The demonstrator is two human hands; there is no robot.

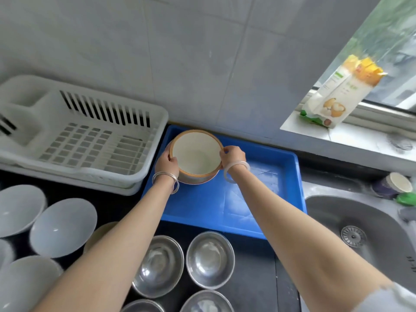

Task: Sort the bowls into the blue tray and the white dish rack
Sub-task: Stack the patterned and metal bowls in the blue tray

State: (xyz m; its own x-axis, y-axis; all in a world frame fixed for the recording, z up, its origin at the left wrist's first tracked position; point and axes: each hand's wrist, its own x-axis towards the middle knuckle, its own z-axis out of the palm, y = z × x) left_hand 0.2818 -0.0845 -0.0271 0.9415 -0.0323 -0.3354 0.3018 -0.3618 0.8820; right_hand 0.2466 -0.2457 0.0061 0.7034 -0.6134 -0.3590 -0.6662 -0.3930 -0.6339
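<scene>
**Two hands hold a cream bowl in the far corner of the blue tray**

A cream bowl with an orange-brown rim (pixel 196 154) sits upright in the far left corner of the blue tray (pixel 265 199), held from both sides. Whether its base rests on the tray floor or hangs just above it cannot be told. The left hand (pixel 166 163) grips the bowl's left edge, fingers wrapped down its outer wall. The right hand (pixel 233 156) pinches the right edge of the rim, thumb and fingers closed on it. Each wrist wears a bangle.

No other dish shows on the tray floor, which carries pale streaks. Just beside the tray on the left stands the white dish rack (pixel 81 136), with no bowls in its slatted bed.

On the dark counter nearer the person, white bowls (pixel 63 226) are grouped at the left, partly crossed by the left forearm. Metal bowls (pixel 209 260) stand between the two forearms, close below the tray's near edge.

To the right lies a steel sink (pixel 360 239) with a round drain. Cups (pixel 396 185) lie at its far rim. A carton (pixel 333 95) stands on the window ledge above the sink.
</scene>
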